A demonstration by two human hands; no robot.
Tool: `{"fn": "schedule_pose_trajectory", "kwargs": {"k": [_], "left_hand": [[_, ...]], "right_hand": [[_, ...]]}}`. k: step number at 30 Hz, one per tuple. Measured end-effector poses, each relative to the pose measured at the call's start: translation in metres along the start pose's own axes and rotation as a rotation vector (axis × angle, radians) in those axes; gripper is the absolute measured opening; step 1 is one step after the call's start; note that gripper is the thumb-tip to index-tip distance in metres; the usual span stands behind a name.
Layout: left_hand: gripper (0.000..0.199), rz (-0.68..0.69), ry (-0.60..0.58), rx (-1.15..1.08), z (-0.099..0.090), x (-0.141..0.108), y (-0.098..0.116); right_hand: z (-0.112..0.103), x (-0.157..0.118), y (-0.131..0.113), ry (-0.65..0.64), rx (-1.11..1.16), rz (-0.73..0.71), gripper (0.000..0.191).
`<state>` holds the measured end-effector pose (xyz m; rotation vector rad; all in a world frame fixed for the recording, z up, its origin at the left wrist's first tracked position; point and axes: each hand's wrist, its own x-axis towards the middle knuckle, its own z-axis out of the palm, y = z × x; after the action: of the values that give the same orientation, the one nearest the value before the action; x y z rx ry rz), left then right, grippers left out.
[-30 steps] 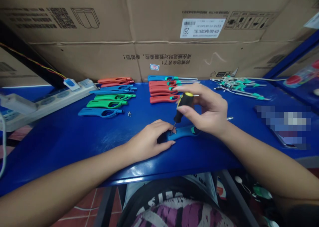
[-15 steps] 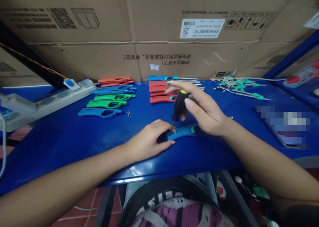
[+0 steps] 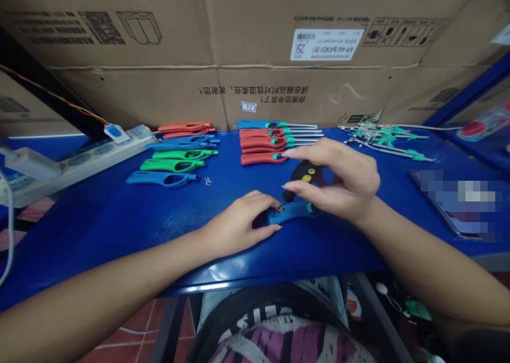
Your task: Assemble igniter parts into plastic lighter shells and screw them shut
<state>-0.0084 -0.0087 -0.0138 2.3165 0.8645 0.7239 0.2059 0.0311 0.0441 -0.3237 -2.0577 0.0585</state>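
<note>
On the blue table lies a blue lighter (image 3: pixel 294 213) with a green trigger, its right part behind my other hand. My left hand (image 3: pixel 243 222) grips its handle end between thumb and fingers. My right hand (image 3: pixel 342 179) holds a black and yellow screwdriver (image 3: pixel 305 178), tilted, with its tip at the lighter's handle near my left fingertips. Whether the tip sits in a screw is too small to tell. Several finished-looking lighters (image 3: pixel 261 144), red and blue with metal tubes, lie in a stack just behind my right hand.
Orange, blue and green lighter shells (image 3: pixel 173 165) line the back left, with small screws (image 3: pixel 208 181) beside them. A power strip (image 3: pixel 79 163) lies at the left. Metal tubes with green parts and wires (image 3: pixel 388 138) lie at the back right, before a phone (image 3: pixel 446 203). A cardboard wall (image 3: pixel 159 97) stands behind.
My right hand has shifted right and its grip has turned, so the screwdriver handle leans further right. The tip stays at the blue lighter, and my left hand has kept its place.
</note>
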Motion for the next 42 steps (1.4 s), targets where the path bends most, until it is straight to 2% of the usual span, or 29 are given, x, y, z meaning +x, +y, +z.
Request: {"fn": "schedule_pose_trajectory", "kwargs": {"k": [2,6,10,11,14,16,19,21,24,26,30,31,35,37,40,42], "left_hand": [[0.024,0.004,0.001,0.000,-0.0001,0.0001,-0.0001],[0.023,0.001,-0.004,0.005,0.0000,0.0000,-0.0001],[0.024,-0.001,0.000,0.002,0.0000,-0.0002,0.0000],[0.024,-0.004,-0.002,0.003,0.0000,-0.0002,0.0001],[0.024,-0.015,-0.006,0.010,-0.0003,0.0000,0.0006],[0.024,-0.017,-0.008,0.008,-0.0005,0.0002,0.0010],[0.025,-0.016,-0.004,0.001,-0.0008,0.0003,0.0016],[0.025,-0.014,-0.004,0.001,-0.0011,0.0004,0.0021],[0.024,-0.013,-0.007,0.010,-0.0014,0.0006,0.0025],[0.024,-0.015,-0.006,0.014,-0.0014,0.0007,0.0025],[0.023,-0.010,0.000,0.011,-0.0008,0.0009,0.0018],[0.023,-0.010,0.000,0.009,-0.0007,0.0009,0.0017],[0.025,-0.019,-0.008,0.008,-0.0009,0.0009,0.0017],[0.025,-0.020,-0.006,0.008,-0.0009,0.0008,0.0019],[0.026,-0.018,0.004,0.009,-0.0009,0.0009,0.0021],[0.026,-0.016,0.001,0.006,-0.0010,0.0010,0.0022]], "right_hand": [[0.0005,0.0001,-0.0008,-0.008,-0.015,-0.010,0.036],[0.0025,0.0002,-0.0026,-0.091,0.092,0.177,0.038],[0.0034,-0.0009,-0.0015,0.049,0.015,0.061,0.030],[0.0037,-0.0015,-0.0014,0.050,0.019,0.061,0.030],[0.0051,-0.0031,-0.0012,-0.036,0.152,0.202,0.037],[0.0052,-0.0035,0.0004,-0.040,0.175,0.249,0.036],[0.0039,-0.0029,0.0045,0.049,0.036,0.113,0.027],[0.0035,-0.0021,0.0055,0.039,-0.001,0.059,0.028],[0.0052,-0.0016,0.0035,-0.097,0.127,0.187,0.040],[0.0061,-0.0018,0.0025,-0.138,0.195,0.251,0.041],[0.0040,-0.0018,0.0035,-0.024,0.073,0.109,0.035],[0.0031,-0.0017,0.0034,-0.031,0.066,0.099,0.035],[0.0026,-0.0012,0.0010,-0.161,0.204,0.251,0.042],[0.0035,-0.0009,0.0012,-0.114,0.181,0.227,0.036],[0.0039,-0.0004,0.0034,-0.003,0.064,0.093,0.025],[0.0035,0.0001,0.0041,-0.022,0.091,0.118,0.029]]}}
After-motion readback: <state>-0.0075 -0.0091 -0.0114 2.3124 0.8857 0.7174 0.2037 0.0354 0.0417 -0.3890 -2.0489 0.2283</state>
